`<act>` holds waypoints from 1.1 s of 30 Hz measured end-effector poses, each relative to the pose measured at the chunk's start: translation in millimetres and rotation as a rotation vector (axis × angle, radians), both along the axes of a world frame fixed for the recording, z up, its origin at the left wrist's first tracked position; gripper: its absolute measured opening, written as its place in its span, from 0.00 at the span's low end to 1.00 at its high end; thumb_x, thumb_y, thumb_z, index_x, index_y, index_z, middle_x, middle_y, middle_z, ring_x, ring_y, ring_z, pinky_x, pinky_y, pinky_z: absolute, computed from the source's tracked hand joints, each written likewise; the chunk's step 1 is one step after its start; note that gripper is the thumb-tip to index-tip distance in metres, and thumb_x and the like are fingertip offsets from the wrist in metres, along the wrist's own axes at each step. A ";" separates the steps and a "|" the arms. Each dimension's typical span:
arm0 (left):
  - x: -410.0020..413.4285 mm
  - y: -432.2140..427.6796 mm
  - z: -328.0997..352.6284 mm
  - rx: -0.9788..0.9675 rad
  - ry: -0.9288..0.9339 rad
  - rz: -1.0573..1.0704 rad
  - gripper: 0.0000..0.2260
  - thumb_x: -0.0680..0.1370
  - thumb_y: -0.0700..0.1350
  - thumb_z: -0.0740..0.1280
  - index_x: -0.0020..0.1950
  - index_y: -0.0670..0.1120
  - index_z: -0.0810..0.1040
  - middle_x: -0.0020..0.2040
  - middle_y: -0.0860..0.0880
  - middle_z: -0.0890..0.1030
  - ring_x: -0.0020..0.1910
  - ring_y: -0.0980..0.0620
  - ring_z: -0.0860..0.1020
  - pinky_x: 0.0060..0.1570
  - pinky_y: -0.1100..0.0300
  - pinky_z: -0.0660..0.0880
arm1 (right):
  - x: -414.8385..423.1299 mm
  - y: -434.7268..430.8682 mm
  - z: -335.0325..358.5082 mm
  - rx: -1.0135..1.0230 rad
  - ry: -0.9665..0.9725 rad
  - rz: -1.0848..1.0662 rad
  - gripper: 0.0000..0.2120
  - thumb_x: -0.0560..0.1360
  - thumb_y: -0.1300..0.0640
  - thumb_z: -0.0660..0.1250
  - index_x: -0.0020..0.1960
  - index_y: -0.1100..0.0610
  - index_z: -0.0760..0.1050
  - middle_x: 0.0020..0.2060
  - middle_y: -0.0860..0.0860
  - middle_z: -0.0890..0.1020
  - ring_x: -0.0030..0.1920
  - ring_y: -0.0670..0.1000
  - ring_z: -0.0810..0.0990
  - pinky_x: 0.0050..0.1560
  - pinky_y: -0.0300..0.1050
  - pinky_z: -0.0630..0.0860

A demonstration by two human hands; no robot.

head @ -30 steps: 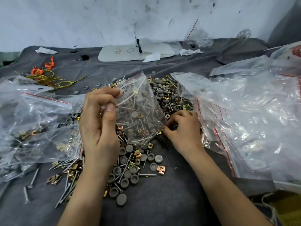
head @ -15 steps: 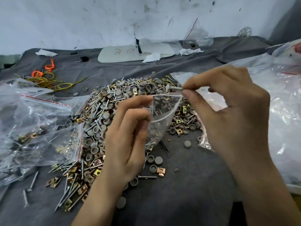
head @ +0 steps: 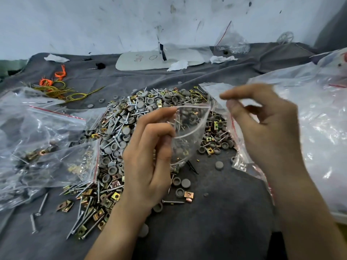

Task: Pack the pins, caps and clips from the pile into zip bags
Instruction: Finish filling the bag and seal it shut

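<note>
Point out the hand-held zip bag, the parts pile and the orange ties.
zip bag (head: 187, 147): head view, clear wall below the open mouth.
pile (head: 129, 117): head view, grey caps near its middle.
orange ties (head: 59, 74): head view, the upper loop.

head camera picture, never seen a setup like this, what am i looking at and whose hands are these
No machine here: a person wears a camera on the head, so you look down at their two bare hands. The left hand pinches the rim of a small clear zip bag, its mouth open, a few parts inside. The right hand hovers beside the mouth, thumb and forefinger close together; it is blurred, so I cannot tell if it holds anything. Below, on a grey cloth, lies a pile of metal pins, round grey caps and brassy clips. Filled bags lie to the left, more clear bags to the right.
</note>
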State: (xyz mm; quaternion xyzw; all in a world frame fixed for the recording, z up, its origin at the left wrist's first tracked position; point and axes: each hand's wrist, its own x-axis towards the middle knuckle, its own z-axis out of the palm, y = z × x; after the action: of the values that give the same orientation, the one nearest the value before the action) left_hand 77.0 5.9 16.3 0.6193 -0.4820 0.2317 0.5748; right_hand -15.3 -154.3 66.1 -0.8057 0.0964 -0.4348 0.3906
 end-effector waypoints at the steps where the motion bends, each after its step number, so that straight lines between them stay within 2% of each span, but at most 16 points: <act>1: 0.8 0.5 -0.6 -0.024 0.017 0.018 0.06 0.82 0.40 0.56 0.52 0.45 0.72 0.62 0.44 0.76 0.62 0.46 0.78 0.58 0.54 0.73 | 5.8 -4.8 -8.8 0.026 0.100 -0.019 0.08 0.75 0.62 0.69 0.49 0.50 0.81 0.49 0.47 0.82 0.48 0.42 0.78 0.49 0.31 0.74; 3: 2.5 1.7 -1.0 -0.065 0.045 0.056 0.07 0.81 0.39 0.56 0.52 0.47 0.72 0.61 0.46 0.76 0.61 0.46 0.78 0.58 0.53 0.73 | 16.9 -13.8 -30.2 -0.079 0.350 -0.041 0.08 0.73 0.63 0.71 0.49 0.52 0.83 0.46 0.45 0.82 0.46 0.42 0.75 0.49 0.30 0.69; 5: 4.8 2.3 -0.4 -0.099 0.070 0.079 0.09 0.80 0.38 0.55 0.53 0.48 0.72 0.61 0.47 0.77 0.61 0.45 0.78 0.57 0.53 0.73 | 25.2 -19.2 -49.3 -0.229 0.539 -0.042 0.08 0.73 0.62 0.71 0.49 0.53 0.84 0.44 0.45 0.80 0.52 0.48 0.72 0.53 0.40 0.65; 7: 6.4 2.9 0.0 -0.120 0.080 0.086 0.10 0.80 0.38 0.55 0.53 0.50 0.72 0.60 0.46 0.77 0.60 0.44 0.78 0.58 0.54 0.72 | 31.2 -21.0 -61.2 -0.329 0.679 -0.067 0.08 0.74 0.61 0.70 0.50 0.51 0.83 0.48 0.48 0.80 0.56 0.54 0.71 0.56 0.45 0.66; 11: 6.6 3.4 0.9 -0.137 0.087 0.085 0.11 0.80 0.37 0.55 0.53 0.51 0.71 0.59 0.46 0.77 0.60 0.43 0.78 0.58 0.54 0.72 | 40.2 -20.7 -68.4 -0.286 0.770 -0.121 0.07 0.75 0.59 0.68 0.51 0.51 0.81 0.52 0.50 0.81 0.59 0.56 0.70 0.56 0.46 0.67; 13: 5.8 3.2 1.2 -0.141 0.082 0.087 0.11 0.80 0.37 0.55 0.53 0.51 0.71 0.59 0.46 0.77 0.59 0.43 0.78 0.57 0.54 0.72 | 40.4 -21.8 -69.8 -0.337 0.775 -0.119 0.06 0.75 0.59 0.68 0.50 0.52 0.81 0.51 0.50 0.81 0.59 0.56 0.69 0.56 0.47 0.66; 15: 6.3 3.3 1.7 -0.137 0.078 0.089 0.10 0.80 0.37 0.55 0.53 0.51 0.71 0.59 0.46 0.77 0.59 0.44 0.78 0.58 0.54 0.73 | 36.5 -20.5 -69.3 -0.337 0.709 -0.129 0.06 0.75 0.61 0.68 0.50 0.54 0.80 0.52 0.52 0.80 0.59 0.56 0.70 0.55 0.45 0.67; 17: 6.6 3.4 2.0 -0.139 0.078 0.088 0.10 0.80 0.37 0.55 0.52 0.51 0.71 0.60 0.46 0.76 0.60 0.44 0.78 0.58 0.54 0.72 | 30.2 -16.9 -61.5 -0.213 0.554 -0.164 0.06 0.75 0.62 0.68 0.49 0.54 0.80 0.50 0.53 0.80 0.53 0.53 0.75 0.47 0.32 0.68; 19: 4.3 2.1 1.3 -0.135 0.081 0.083 0.09 0.80 0.38 0.55 0.52 0.50 0.71 0.60 0.47 0.76 0.60 0.45 0.77 0.58 0.54 0.72 | 21.0 -11.0 -42.3 -0.030 0.300 -0.179 0.08 0.74 0.64 0.70 0.48 0.51 0.79 0.45 0.50 0.82 0.44 0.43 0.78 0.41 0.20 0.66; 20: 2.6 1.0 0.7 -0.124 0.075 0.078 0.09 0.80 0.38 0.55 0.52 0.49 0.71 0.61 0.48 0.76 0.61 0.46 0.77 0.58 0.54 0.72 | 14.7 -7.5 -29.5 0.001 0.154 -0.186 0.09 0.73 0.64 0.71 0.47 0.50 0.78 0.43 0.48 0.82 0.42 0.37 0.78 0.42 0.19 0.66; 21: 0.7 -0.5 -0.2 -0.108 0.059 0.075 0.07 0.80 0.38 0.55 0.51 0.48 0.71 0.61 0.49 0.76 0.61 0.47 0.77 0.57 0.54 0.72 | 7.6 -3.3 -16.3 -0.003 0.026 -0.184 0.09 0.73 0.62 0.71 0.47 0.49 0.78 0.42 0.45 0.82 0.42 0.36 0.78 0.44 0.20 0.67; 23: -2.5 -3.2 -2.4 -0.070 0.017 0.063 0.06 0.80 0.39 0.55 0.50 0.46 0.70 0.61 0.50 0.76 0.61 0.47 0.77 0.57 0.55 0.72 | -5.7 10.0 6.4 -0.080 -0.126 -0.144 0.07 0.73 0.58 0.70 0.47 0.47 0.78 0.43 0.40 0.81 0.47 0.40 0.78 0.49 0.27 0.69; 25: -4.9 -5.2 -3.4 -0.043 -0.026 0.041 0.05 0.80 0.39 0.55 0.50 0.45 0.70 0.62 0.49 0.75 0.61 0.47 0.77 0.58 0.56 0.72 | -13.0 24.2 19.1 -0.244 -0.144 -0.106 0.05 0.74 0.57 0.70 0.48 0.49 0.79 0.44 0.36 0.79 0.49 0.44 0.77 0.52 0.31 0.70; 28: -5.8 -6.4 -3.8 -0.031 -0.085 0.041 0.05 0.80 0.38 0.55 0.51 0.43 0.70 0.61 0.46 0.75 0.62 0.52 0.75 0.60 0.59 0.69 | -11.7 32.4 20.7 -0.464 -0.063 -0.084 0.03 0.74 0.60 0.71 0.47 0.58 0.82 0.45 0.47 0.82 0.51 0.53 0.76 0.54 0.39 0.71; 30: -5.9 -6.6 -3.6 -0.035 -0.080 0.048 0.05 0.81 0.38 0.55 0.51 0.44 0.70 0.61 0.45 0.75 0.62 0.50 0.76 0.59 0.58 0.70 | -10.2 30.8 18.8 -0.460 -0.020 -0.072 0.06 0.74 0.61 0.71 0.50 0.59 0.83 0.49 0.50 0.82 0.54 0.55 0.77 0.57 0.38 0.70; 33: -5.1 -6.0 -3.1 -0.048 -0.050 0.075 0.05 0.80 0.38 0.55 0.51 0.45 0.70 0.61 0.47 0.75 0.61 0.48 0.77 0.58 0.58 0.71 | -12.4 25.8 18.2 -0.295 -0.044 -0.049 0.08 0.75 0.60 0.70 0.54 0.56 0.81 0.52 0.49 0.81 0.57 0.52 0.78 0.57 0.38 0.72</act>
State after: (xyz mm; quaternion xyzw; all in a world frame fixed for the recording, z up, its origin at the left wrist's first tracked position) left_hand 71.9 -0.1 13.2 0.6171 -0.4670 0.2802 0.5680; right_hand -27.6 -128.5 84.4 -0.8419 0.0423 -0.4713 0.2595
